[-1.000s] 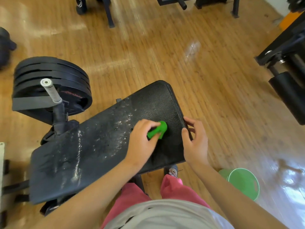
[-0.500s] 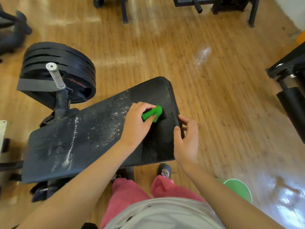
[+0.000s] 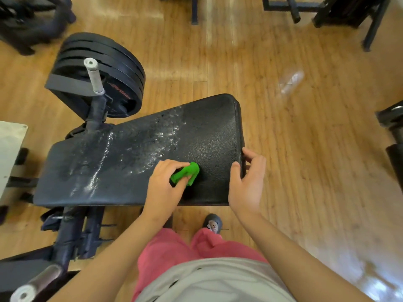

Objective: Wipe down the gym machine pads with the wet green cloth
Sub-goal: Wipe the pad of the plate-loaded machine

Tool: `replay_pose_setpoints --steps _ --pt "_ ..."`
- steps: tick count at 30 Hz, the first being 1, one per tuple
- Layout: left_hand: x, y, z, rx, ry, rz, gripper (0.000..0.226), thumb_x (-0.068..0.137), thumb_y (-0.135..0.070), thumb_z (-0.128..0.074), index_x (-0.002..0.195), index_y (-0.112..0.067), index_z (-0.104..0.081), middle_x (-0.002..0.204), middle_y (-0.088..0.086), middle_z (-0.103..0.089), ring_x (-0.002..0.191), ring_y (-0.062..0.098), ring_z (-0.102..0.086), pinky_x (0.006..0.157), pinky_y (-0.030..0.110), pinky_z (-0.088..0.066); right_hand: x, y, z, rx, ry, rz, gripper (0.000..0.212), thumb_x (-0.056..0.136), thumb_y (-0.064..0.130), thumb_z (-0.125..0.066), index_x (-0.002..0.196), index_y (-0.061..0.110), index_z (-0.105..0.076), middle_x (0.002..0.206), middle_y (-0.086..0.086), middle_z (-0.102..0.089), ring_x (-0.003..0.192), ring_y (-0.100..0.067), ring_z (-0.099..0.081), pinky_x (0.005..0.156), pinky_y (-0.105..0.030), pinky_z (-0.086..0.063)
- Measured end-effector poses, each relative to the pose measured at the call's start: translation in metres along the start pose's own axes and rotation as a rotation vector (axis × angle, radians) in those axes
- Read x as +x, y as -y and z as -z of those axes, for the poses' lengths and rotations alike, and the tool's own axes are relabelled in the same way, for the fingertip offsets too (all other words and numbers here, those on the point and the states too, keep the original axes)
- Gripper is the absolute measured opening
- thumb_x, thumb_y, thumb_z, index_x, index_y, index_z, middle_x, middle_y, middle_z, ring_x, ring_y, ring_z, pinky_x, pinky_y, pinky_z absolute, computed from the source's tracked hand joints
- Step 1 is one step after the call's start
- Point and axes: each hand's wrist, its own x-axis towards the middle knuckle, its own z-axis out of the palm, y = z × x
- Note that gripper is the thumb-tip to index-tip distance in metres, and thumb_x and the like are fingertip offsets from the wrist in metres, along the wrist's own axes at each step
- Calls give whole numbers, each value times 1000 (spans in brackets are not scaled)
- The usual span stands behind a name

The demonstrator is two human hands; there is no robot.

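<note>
- Our left hand (image 3: 165, 186) has its fingers curled round the bunched green cloth (image 3: 187, 173) and presses it flat on the pad (image 3: 213, 131), lower centre of the frame.
- Our right hand (image 3: 246, 184) grips the pad's right end: thumb on top, fingers wrapped over the edge. It looks like a brace.
- Wet streaks and droplets (image 3: 102, 158) shine across the middle and left of the pad. The stretch right of the cloth looks matte, with no sheen.
- Our read: we are mid-wipe on this one pad. The left and centre are done and the right end is not yet covered.
- Next move, as we judge it: sweep the cloth up and right over the matte part, then along the edge under our right hand, which must let go first.
- Upper left: stacked weight plates (image 3: 122, 68) on a grey-tipped peg (image 3: 93, 75). Wood floor (image 3: 294, 162) all round, and a shoe (image 3: 212, 223) below the pad.
</note>
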Motion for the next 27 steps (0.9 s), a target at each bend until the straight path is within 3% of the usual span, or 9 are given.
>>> replay_pose_setpoints --steps 8,16,21,27 --pt "-24 -20 -15 -97 -32 -8 26 74 -8 -75 97 -17 -69 93 -13 -63 93 10 -56 81 20 -43 -1 3 0 -42 -4 -4 34 88 25 -47 121 19 -49 119 4 -49 114 -14 -48 100 -34 -41" --pt "-21 -8 -5 -160 180 -205 30 70 -5 -77 97 -13 -66 92 -6 -60 90 12 -51 81 17 -40 -5 12 -2 -250 -89 41 28 95 10 -51 123 9 -54 116 1 -53 112 -18 -49 97 -33 -42" --pt "-12 13 7 -25 323 -424 28 75 -6 -73 101 -9 -65 93 0 -58 90 19 -50 73 32 -44 -19 18 -19 -443 -213 78 34 95 10 -51 129 5 -53 123 -9 -57 118 -27 -47 99 -38 -39" --pt "-10 58 31 2 376 -448 27 74 -7 -71 101 -10 -65 95 0 -59 92 17 -48 75 28 -43 -27 25 -28 -492 -265 41 38 96 10 -51 134 7 -51 128 -11 -56 122 -28 -44 102 -38 -36"
